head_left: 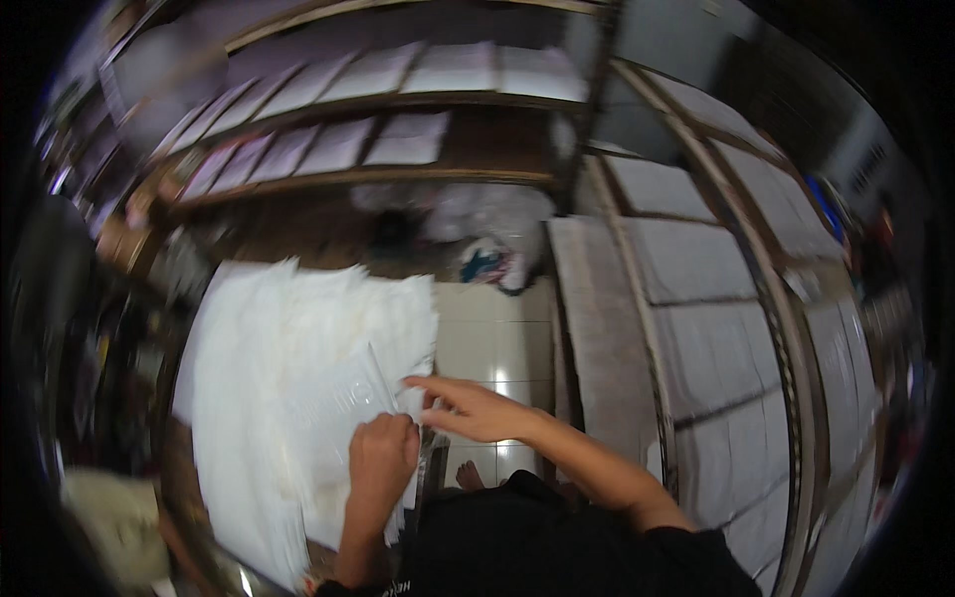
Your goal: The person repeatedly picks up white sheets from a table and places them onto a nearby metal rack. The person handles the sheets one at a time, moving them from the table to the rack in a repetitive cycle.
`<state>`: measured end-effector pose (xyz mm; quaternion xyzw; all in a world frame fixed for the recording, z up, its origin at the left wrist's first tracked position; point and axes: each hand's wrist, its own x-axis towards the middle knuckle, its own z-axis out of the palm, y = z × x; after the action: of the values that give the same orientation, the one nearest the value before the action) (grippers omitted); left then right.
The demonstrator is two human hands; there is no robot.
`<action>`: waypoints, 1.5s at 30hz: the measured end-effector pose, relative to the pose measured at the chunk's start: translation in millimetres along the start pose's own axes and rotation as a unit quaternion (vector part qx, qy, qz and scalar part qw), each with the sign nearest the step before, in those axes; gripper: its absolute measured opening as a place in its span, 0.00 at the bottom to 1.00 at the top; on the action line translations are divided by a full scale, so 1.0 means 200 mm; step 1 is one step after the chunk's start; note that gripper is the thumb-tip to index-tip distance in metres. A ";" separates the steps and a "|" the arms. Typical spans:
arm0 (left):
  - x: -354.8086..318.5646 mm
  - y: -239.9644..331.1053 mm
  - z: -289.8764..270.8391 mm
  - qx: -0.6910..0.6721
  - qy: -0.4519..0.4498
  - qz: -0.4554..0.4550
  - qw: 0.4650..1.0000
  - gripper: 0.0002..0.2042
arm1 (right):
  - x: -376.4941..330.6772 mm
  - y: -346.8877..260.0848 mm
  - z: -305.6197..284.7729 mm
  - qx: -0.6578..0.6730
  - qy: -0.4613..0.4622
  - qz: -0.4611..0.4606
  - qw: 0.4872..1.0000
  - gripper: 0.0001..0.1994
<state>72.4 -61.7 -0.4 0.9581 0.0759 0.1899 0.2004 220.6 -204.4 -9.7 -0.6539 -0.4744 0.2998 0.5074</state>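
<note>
You're pinching a clear plastic sleeve (343, 398) with your left hand (381, 460) atop the white sheet stack (259, 398), right hand (476, 410) spread beside it, risking sheets sliding off.

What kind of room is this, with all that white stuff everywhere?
Probably a small workshop or storeroom. Wooden racks hold rows of pale flat sheets, and both hands, left hand and right hand, work on a big white stack above a tiled floor.

Clear plastic sleeve (343, 398) — flat on white sheets (269, 378).
</note>
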 end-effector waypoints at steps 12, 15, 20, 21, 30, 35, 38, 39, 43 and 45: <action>0.23 0.51 0.17 -0.269 0.053 0.242 0.931 0.16 | -0.16 -0.30 -0.72 -0.328 0.128 0.046 0.935 0.09; 0.22 0.53 0.19 -0.333 0.069 0.265 0.902 0.18 | -0.32 -0.73 -1.04 -0.386 0.197 0.089 0.897 0.10; 0.25 0.54 0.31 -0.285 0.000 0.262 0.922 0.14 | -0.98 -1.38 -1.33 -0.406 0.358 0.188 0.819 0.14; 0.24 0.53 0.34 -0.282 -0.015 0.258 0.924 0.13 | -1.15 -1.44 -1.35 -0.401 0.398 0.217 0.796 0.15; 0.20 0.50 0.56 -0.256 -0.119 0.275 0.919 0.10 | -2.28 -1.34 -1.07 -0.209 0.702 0.321 0.600 0.07; 0.21 0.53 0.60 -0.240 -0.144 0.296 0.913 0.10 | -2.34 -1.27 -0.94 -0.205 0.676 0.385 0.594 0.08; 0.21 0.54 0.61 -0.244 -0.142 0.305 0.910 0.10 | -2.39 -1.28 -0.91 -0.228 0.654 0.412 0.592 0.09; 0.21 0.54 0.62 -0.246 -0.145 0.303 0.909 0.10 | -2.40 -1.28 -0.91 -0.229 0.655 0.414 0.589 0.09; 0.18 0.54 0.63 -0.250 -0.152 0.300 0.908 0.10 | -2.43 -1.27 -0.90 -0.232 0.661 0.409 0.585 0.09; 0.17 0.54 0.63 -0.255 -0.149 0.301 0.907 0.09 | -2.44 -1.26 -0.90 -0.232 0.660 0.406 0.588 0.09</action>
<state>161.0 -197.5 -50.9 0.8689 -0.2976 0.1088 0.3802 117.9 -714.7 240.2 -0.8925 0.2525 -0.1594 0.3379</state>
